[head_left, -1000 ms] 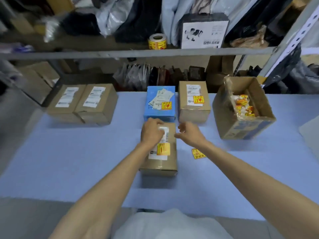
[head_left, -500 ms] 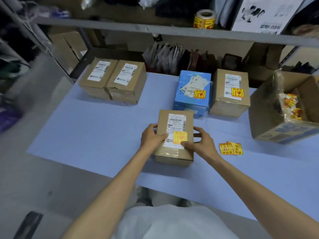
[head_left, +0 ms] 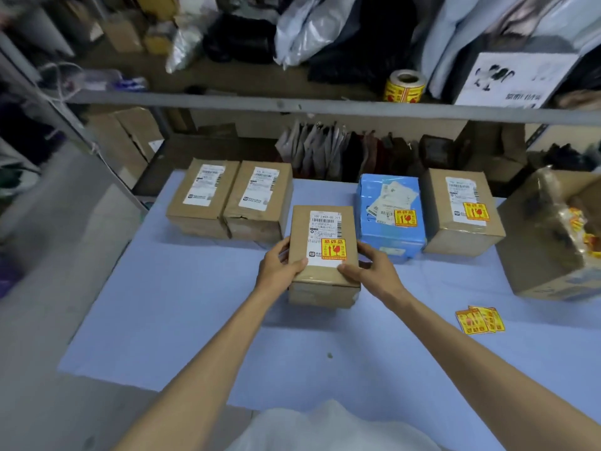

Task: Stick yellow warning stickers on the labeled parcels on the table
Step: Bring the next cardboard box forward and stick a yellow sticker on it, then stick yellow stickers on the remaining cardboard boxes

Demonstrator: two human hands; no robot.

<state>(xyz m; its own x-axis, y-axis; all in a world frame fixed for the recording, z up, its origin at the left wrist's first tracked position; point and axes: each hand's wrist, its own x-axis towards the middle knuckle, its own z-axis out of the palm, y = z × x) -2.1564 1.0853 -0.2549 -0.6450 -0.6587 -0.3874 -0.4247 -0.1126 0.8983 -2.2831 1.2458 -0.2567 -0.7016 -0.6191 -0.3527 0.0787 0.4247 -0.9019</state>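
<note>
L hand [head_left: 279, 267] clamped on left side of brown parcel [head_left: 323, 255] w/ thumb on top, R hand [head_left: 370, 271] gripping right side likewise, parcel mid-table [head_left: 195, 320], yellow warning sticker [head_left: 333, 249] stuck on its label, spare stickers [head_left: 480, 319] lying well right of it

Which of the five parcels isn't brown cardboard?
The blue parcel, between the held brown parcel and the rightmost stickered brown one.

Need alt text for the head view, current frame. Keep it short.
Both hands, left hand and right hand, grip a stickered brown parcel on a blue table. Behind it, two unstickered parcels sit left and two stickered ones right; loose yellow stickers lie nearby.
</note>
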